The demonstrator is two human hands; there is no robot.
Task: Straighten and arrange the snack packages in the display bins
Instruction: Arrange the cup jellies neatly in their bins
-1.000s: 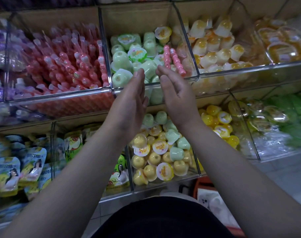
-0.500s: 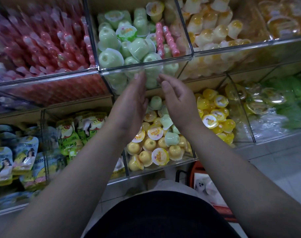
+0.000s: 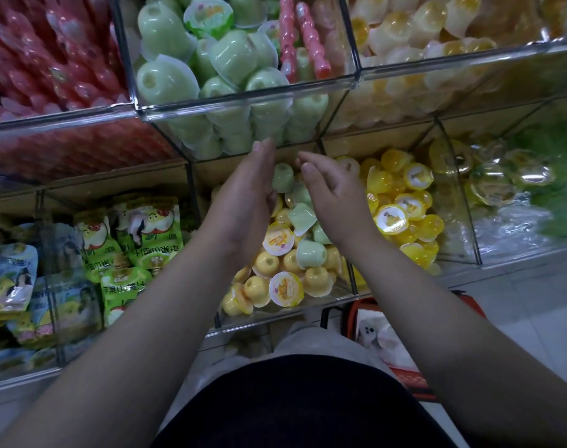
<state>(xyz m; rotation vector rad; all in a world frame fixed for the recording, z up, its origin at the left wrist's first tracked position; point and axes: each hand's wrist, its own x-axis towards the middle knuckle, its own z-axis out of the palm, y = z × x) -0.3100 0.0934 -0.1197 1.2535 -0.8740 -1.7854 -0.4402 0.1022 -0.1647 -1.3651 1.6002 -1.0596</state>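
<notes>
A clear lower bin (image 3: 275,313) holds mixed yellow jelly cups (image 3: 266,261) and pale green jelly cups (image 3: 310,253). My left hand (image 3: 243,202) and my right hand (image 3: 337,202) hover just above this bin, palms facing each other, fingers nearly straight. A green cup (image 3: 283,177) shows between the two hands; neither hand grips it. Above them, the upper bin (image 3: 243,103) is packed with larger green jelly cups (image 3: 165,80), and two pink sticks (image 3: 311,43) lie in it.
Red stick snacks (image 3: 49,59) fill the upper left bin, cream-and-orange cups (image 3: 421,30) the upper right. Green drink pouches (image 3: 136,234) sit lower left, clear yellow jelly cups (image 3: 401,202) lower right. A red basket (image 3: 388,337) stands on the tiled floor below.
Both hands have dropped from the front edge of the upper green-cup bin to the lower mixed bin. The view has tilted downward and moved closer.
</notes>
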